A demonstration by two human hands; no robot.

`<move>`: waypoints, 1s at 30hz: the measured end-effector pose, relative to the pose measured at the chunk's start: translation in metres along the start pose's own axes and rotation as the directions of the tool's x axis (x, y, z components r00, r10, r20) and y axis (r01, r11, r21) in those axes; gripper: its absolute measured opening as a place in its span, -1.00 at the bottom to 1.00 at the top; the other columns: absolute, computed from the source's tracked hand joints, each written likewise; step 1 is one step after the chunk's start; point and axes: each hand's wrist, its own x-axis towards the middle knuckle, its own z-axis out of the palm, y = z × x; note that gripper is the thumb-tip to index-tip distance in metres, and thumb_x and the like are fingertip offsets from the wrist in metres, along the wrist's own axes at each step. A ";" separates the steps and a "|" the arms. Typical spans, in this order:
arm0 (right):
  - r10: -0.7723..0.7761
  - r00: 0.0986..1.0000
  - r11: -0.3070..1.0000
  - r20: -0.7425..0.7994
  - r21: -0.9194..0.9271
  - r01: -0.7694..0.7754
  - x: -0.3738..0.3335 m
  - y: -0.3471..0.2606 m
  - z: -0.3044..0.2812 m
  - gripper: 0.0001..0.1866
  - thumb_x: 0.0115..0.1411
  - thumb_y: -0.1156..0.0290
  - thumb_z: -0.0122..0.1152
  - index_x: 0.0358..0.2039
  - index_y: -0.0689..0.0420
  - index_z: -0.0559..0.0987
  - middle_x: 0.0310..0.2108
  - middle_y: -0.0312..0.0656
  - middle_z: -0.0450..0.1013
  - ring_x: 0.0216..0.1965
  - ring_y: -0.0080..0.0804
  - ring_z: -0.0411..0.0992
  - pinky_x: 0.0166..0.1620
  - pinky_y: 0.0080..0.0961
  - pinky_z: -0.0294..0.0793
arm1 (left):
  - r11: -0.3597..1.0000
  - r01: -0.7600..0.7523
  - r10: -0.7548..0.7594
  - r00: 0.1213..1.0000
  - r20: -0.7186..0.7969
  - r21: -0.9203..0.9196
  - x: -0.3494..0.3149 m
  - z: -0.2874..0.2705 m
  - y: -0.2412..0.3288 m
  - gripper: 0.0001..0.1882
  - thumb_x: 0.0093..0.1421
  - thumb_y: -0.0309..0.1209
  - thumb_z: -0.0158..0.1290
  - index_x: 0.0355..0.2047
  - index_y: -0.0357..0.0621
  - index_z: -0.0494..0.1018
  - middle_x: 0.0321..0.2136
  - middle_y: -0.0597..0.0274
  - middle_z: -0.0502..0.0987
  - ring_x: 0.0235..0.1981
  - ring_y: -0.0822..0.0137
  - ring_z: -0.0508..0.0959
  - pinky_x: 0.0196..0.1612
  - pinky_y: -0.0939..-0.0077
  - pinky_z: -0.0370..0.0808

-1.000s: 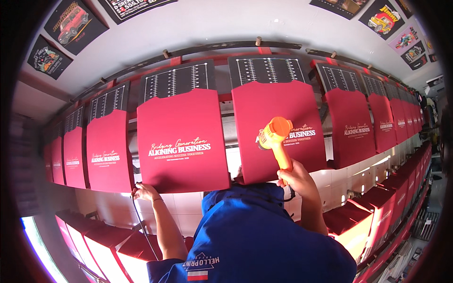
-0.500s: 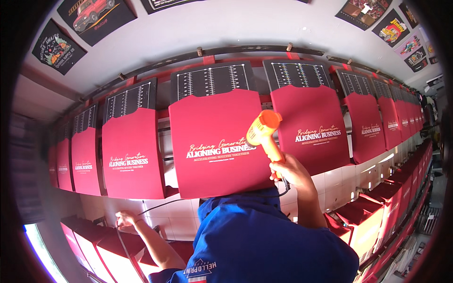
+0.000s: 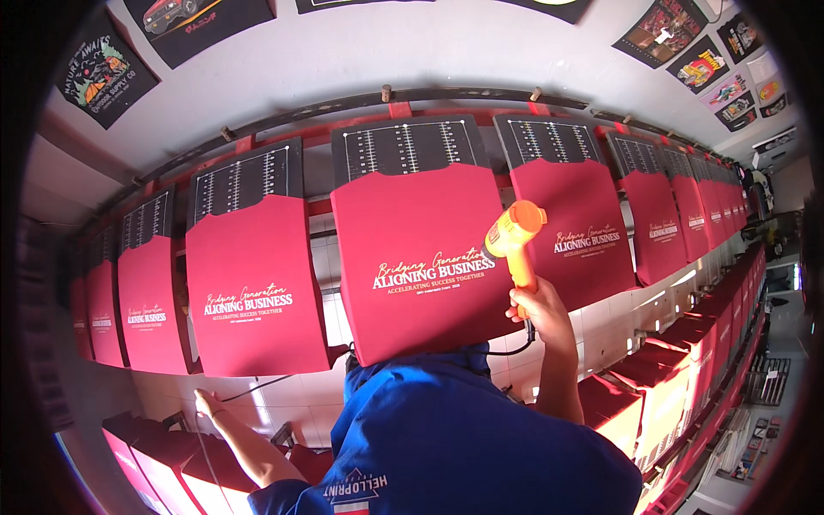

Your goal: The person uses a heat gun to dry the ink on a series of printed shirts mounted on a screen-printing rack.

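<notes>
My right hand [image 3: 546, 314] is wrapped round the handle of an orange heat gun [image 3: 520, 249]. Its nozzle points left, over the right end of the white and gold print on a red shirt panel [image 3: 421, 210]. Whether the nozzle touches the cloth I cannot tell. That panel lies flat on a black board [image 3: 369, 148] marked with white scales, directly in front of me. Out to the left, my left hand [image 3: 208, 403] is closed on a thin dark power cord [image 3: 257, 388]. The cord runs back toward my waist, and part of it hangs below the hand.
Matching red panels on boards flank the middle one, including a left panel [image 3: 245, 257] and a right panel [image 3: 571, 219]. A dark rail [image 3: 318, 101] runs behind them. Behind me stands another row of red panels [image 3: 661, 378]. Printed dark shirts [image 3: 107, 77] hang on the wall.
The view has shifted, so the middle panel sits further right. The heat gun has moved along with it, staying near the print's right end. My left hand has shifted slightly left with the cord.
</notes>
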 end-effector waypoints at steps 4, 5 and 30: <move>-0.004 1.000 0.999 -0.006 0.039 0.004 0.002 0.004 0.001 -0.80 0.18 0.37 0.15 -0.29 0.22 0.43 -0.50 -0.27 0.41 -0.53 -0.50 0.48 -0.46 -0.59 0.49 | 0.989 0.126 -0.129 0.991 0.036 0.078 -0.024 -0.006 -0.060 -0.66 0.31 -0.25 -0.20 -0.15 -0.30 0.35 -0.16 -0.13 0.43 -0.28 0.12 0.54 -0.21 0.25 0.50; -0.009 1.000 1.000 -0.023 0.024 0.010 0.002 0.007 0.003 -0.81 0.18 0.37 0.15 -0.29 0.22 0.43 -0.50 -0.27 0.41 -0.54 -0.50 0.48 -0.46 -0.59 0.49 | 0.982 0.161 -0.165 0.986 0.035 0.103 -0.034 -0.009 -0.075 -0.66 0.31 -0.25 -0.20 -0.15 -0.30 0.35 -0.16 -0.13 0.44 -0.28 0.13 0.54 -0.20 0.25 0.50; 0.025 1.000 0.999 -0.002 -0.020 -0.025 0.002 0.000 0.030 -0.79 0.18 0.37 0.16 -0.26 0.22 0.44 -0.48 -0.29 0.41 -0.53 -0.52 0.48 -0.43 -0.61 0.49 | 0.888 0.402 -0.416 0.909 0.017 0.223 -0.093 -0.047 -0.163 -0.67 0.34 -0.24 -0.27 -0.25 -0.26 0.35 -0.17 -0.02 0.48 -0.26 0.17 0.54 -0.12 0.32 0.46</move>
